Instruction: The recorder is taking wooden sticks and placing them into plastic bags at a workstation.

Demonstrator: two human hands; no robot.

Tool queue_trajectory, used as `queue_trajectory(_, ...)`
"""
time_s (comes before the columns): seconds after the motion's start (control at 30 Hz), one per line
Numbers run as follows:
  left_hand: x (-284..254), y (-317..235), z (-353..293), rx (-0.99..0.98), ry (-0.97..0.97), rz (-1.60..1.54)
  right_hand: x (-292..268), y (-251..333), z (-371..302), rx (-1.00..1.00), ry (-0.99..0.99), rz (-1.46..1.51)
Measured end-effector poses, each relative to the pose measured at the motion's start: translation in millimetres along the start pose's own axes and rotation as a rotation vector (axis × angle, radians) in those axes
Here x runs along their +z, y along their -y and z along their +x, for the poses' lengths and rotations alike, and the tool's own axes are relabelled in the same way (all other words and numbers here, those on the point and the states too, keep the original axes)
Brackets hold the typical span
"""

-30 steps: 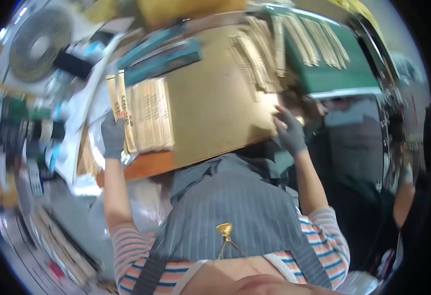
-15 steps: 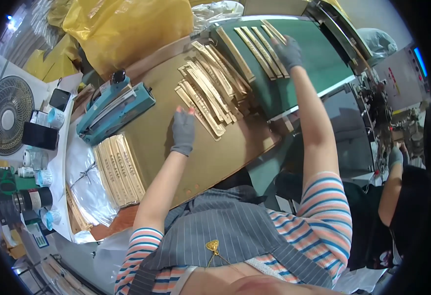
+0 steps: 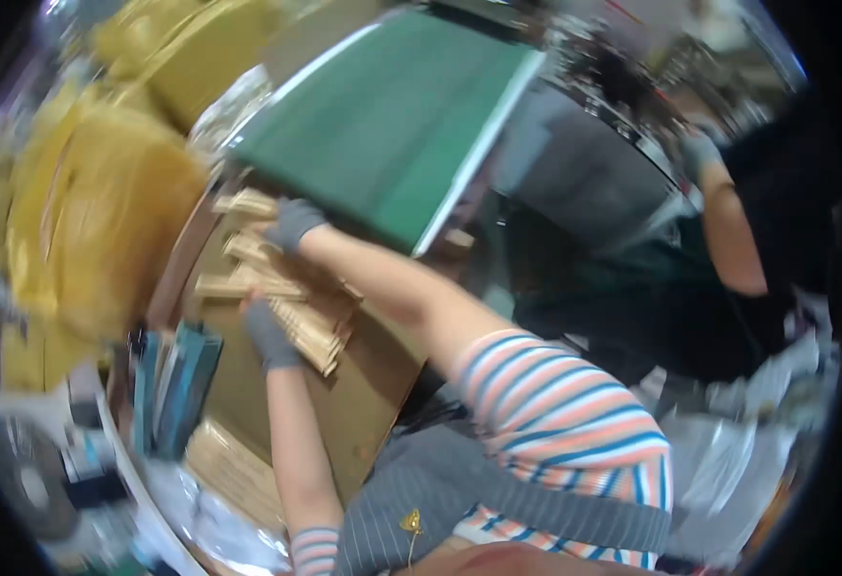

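Observation:
Long, narrow paper-wrapped packets (image 3: pixel 308 331) lie in a loose heap on a brown cardboard-covered table (image 3: pixel 375 398). My left hand (image 3: pixel 269 331), in a grey fingerless glove, is at the heap's left side, fingertips against the packet ends. At the heap's far end, close to the belt's near edge, my right hand (image 3: pixel 298 223) wears the same kind of glove and touches or adjoins a few packets (image 3: pixel 246 204). Motion blur smears the fingers of both hands, and the right hand's back hides part of its grip.
A green conveyor belt (image 3: pixel 373 125) with a pale metal edge runs beyond the table. At left stand a teal bench sealer (image 3: pixel 179 384), a bundle of packets (image 3: pixel 234 470), a fan (image 3: pixel 27 475) and yellow plastic-wrapped goods (image 3: pixel 104 211). Another person's gloved hand (image 3: pixel 701 154) is at right.
My right hand has come back from the belt to the heap's far end. The packets seen on the belt no longer show there. The whole view has swung to the right.

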State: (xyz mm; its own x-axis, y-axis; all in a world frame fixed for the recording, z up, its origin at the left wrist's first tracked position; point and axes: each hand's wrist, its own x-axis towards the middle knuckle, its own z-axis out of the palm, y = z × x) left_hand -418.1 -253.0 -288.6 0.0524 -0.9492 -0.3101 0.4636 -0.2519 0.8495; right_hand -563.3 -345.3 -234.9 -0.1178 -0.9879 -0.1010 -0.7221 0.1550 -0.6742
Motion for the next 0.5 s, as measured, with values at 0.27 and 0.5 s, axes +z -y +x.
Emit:
queue_trajectory(0.27, 3, -6, -22, 0.101, -0.134, 0.134, -26, -15, -6, 0.063, 0.158, 0.200)
queue_trajectory(0.5, -13, -28, -24, -0.126, 0.065, -0.154, 19, 18, -71, -0.220, 0.227, 0.013)
